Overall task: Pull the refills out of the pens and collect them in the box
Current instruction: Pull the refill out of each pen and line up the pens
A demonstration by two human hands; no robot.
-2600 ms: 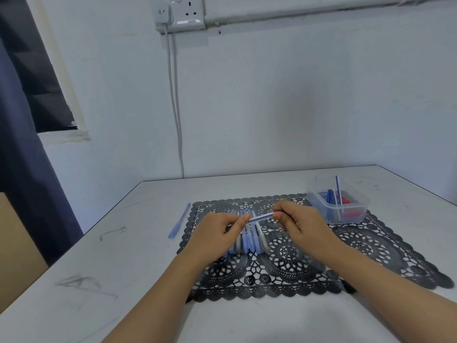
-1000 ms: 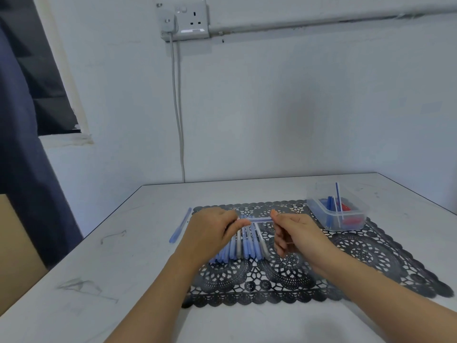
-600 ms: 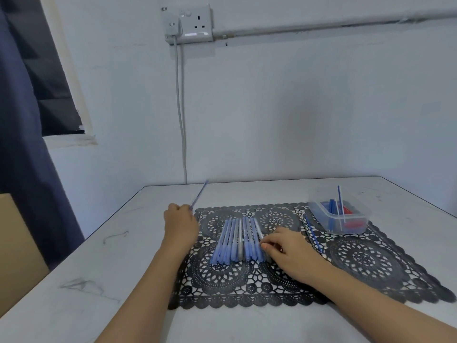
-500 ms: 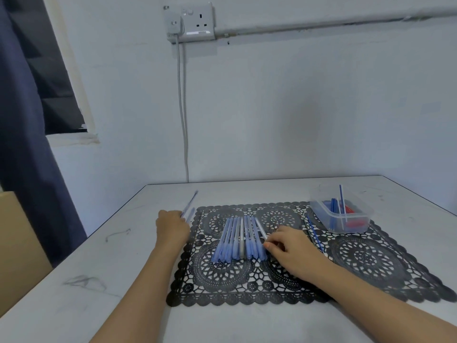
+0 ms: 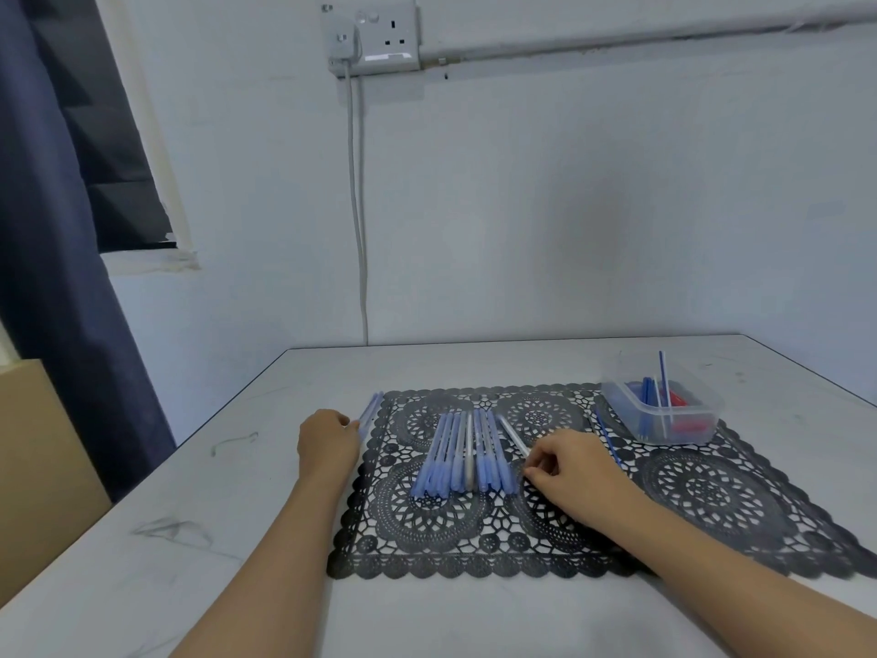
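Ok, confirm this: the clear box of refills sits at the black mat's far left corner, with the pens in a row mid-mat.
Wrong side. The head view shows the clear box at the black mat's far right corner; the pens do lie in a row mid-mat.

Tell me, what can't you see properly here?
All in the head view:
- left hand: its back hides the fingertips, so any hold on the pens beside it is unclear.
- grey pen: near end covered by the right hand pinching it.
- box: its cloudy wall blurs the refills; uncountable.
- forearms: cut off by the bottom edge.
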